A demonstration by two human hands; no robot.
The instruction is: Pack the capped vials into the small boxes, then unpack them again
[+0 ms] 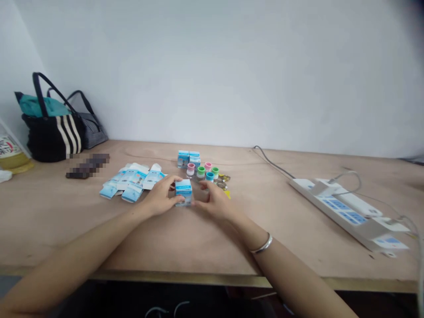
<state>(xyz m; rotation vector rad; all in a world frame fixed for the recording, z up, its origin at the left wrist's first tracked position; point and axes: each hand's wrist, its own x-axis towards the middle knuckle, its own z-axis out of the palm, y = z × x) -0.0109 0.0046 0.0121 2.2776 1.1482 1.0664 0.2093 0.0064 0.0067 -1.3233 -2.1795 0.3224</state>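
A small blue-and-white carton (183, 192) stands upright on the table in front of me. My left hand (161, 195) grips it from the left, thumb across the front and fingers behind the far left edge. On its other side, my right hand (215, 199) has thumb and fingers apart; the thumb tip is at the carton's lower right edge, and whether it touches I cannot tell. Just beyond are several small clear bottles with coloured tops, among them a blue-topped bottle (210, 176) and a pink-topped bottle (191, 169). Flattened cartons (131, 180) lie left of my left hand.
Finished-looking cartons (188, 159) stand behind the bottles. Shiny metallic pieces (222, 182) lie right of them. A white power strip (344, 212) with plugs and cables is at the right. A blurred dark object (88, 166) and a black bag (53, 137) are left. A wall closes the back.
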